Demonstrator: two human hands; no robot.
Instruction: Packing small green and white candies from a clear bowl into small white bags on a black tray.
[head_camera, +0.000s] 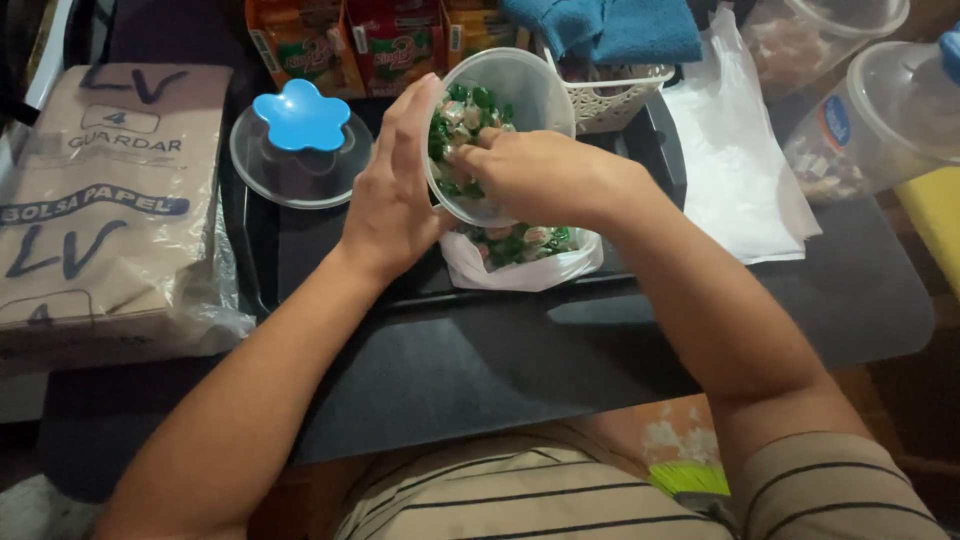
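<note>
Left hand (392, 185) grips the tilted clear plastic jar (520, 90) of green-wrapped candies (462, 112); right hand (535, 172) reaches inside, fingers closing on candies.

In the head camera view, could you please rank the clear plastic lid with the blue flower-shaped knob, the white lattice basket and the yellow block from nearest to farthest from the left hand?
From the left hand, which grips the tilted clear plastic tub of wrapped candies:
1. Clear plastic lid with the blue flower-shaped knob, just to its left on the dark tray.
2. White lattice basket, beyond the tub, to the right.
3. Yellow block, at the far right edge.
</note>
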